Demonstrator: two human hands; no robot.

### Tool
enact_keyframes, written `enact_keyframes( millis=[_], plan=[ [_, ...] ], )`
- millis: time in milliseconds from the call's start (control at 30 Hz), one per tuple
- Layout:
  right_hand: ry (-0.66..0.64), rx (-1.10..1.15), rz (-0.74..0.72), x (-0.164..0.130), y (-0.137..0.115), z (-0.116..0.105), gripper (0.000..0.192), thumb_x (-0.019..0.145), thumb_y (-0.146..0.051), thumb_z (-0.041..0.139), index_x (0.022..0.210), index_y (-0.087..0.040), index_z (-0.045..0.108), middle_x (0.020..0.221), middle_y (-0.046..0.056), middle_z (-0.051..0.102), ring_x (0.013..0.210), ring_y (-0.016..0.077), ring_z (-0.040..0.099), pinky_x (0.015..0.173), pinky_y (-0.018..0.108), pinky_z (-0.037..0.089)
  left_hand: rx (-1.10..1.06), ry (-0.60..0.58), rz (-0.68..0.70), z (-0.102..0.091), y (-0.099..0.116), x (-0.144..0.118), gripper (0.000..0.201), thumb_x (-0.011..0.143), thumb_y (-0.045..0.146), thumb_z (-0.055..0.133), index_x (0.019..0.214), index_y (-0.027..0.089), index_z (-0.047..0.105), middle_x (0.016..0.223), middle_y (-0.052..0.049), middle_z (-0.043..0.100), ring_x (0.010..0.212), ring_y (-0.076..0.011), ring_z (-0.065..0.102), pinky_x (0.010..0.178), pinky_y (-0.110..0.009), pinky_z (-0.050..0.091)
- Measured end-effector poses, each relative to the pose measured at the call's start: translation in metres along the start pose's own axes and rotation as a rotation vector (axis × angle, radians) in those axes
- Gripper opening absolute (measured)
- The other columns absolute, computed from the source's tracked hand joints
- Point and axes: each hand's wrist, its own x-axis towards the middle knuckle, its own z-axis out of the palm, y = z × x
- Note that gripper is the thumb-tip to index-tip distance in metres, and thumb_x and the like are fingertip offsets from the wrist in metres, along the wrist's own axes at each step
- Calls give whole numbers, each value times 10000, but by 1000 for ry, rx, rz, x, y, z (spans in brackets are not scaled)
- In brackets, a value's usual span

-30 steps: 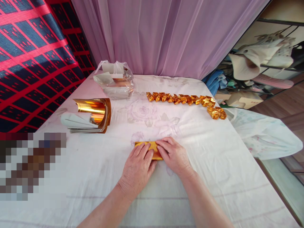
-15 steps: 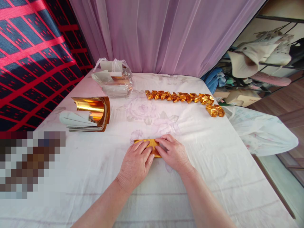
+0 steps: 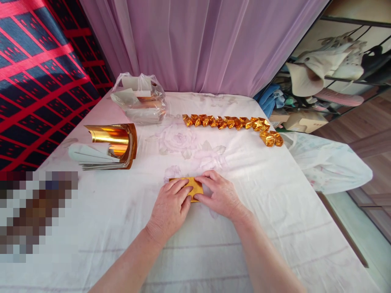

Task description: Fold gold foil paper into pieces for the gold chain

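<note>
Touching gold foil: L hand flat, R hand spread, 3 o'clock; uneven pressure might skew it on me.

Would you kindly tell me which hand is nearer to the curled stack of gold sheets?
Left. The left hand is to the right of the curled stack and closer to the camera; the right hand is farther right, at the right end of the gold paper.

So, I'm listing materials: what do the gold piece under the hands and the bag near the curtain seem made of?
Gold piece: perhaps foil-faced paper, with a metallic sheen and crisp straight edges; backing unseen. Bag: likely thin clear plastic, glossy and crinkled, contents showing through.
</note>
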Motion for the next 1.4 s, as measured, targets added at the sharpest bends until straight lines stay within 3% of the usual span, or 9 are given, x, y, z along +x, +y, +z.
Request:
enact_keyframes(
  millis=[467,800,900,1000,1167,1267,1400],
  plan=[
    [-132,13,-34,-1,4,-8,469,783,-326,755,1232,-250,641,1190,63,590,1058,223,613,925,388,525,2,-35,-29,-1,0,1,231,866,151,620,1083,183,689,1224,-81,675,1150,-267,589,1008,-484,497],
    [-210,215,-76,-3,13,-19,513,766,-115,633,1258,-260,636,1252,67,569,1160,208,573,1032,399,466,20,-25,-25,-2,-1,2,207,881,175,612,1069,198,695,1214,-78,682,1129,-262,600,988,-477,506],
    [-197,372,-98,-3,23,-19,508,744,-86,583,1215,-263,654,1261,58,587,1097,178,601,944,348,511,26,-11,-13,-1,-2,2,198,882,183,611,1060,198,698,1202,-79,689,1110,-262,608,974,-472,513],
    [-76,495,-24,-2,33,-11,355,789,-118,507,1076,-223,688,1137,57,651,842,130,637,660,246,523,23,18,2,0,-3,2,194,876,188,619,1051,197,702,1190,-83,692,1091,-263,617,954,-469,522],
    [180,408,37,-1,25,7,172,815,-180,526,898,-206,675,883,29,688,762,141,639,689,263,513,15,15,19,1,-5,3,177,860,171,622,1009,199,713,1164,-87,696,1049,-265,626,923,-467,533],
    [323,360,61,-7,8,15,182,866,-212,508,943,-205,673,896,44,704,736,144,646,661,256,515,12,3,7,1,-6,4,178,863,164,608,998,208,717,1165,-83,698,1059,-265,627,946,-477,521],
    [326,260,37,-21,-10,25,212,897,-188,489,982,-225,680,938,47,719,840,168,662,772,289,529,11,15,3,3,-9,5,189,877,197,607,1032,203,716,1189,-95,694,1092,-272,623,973,-493,505]
  ],
)
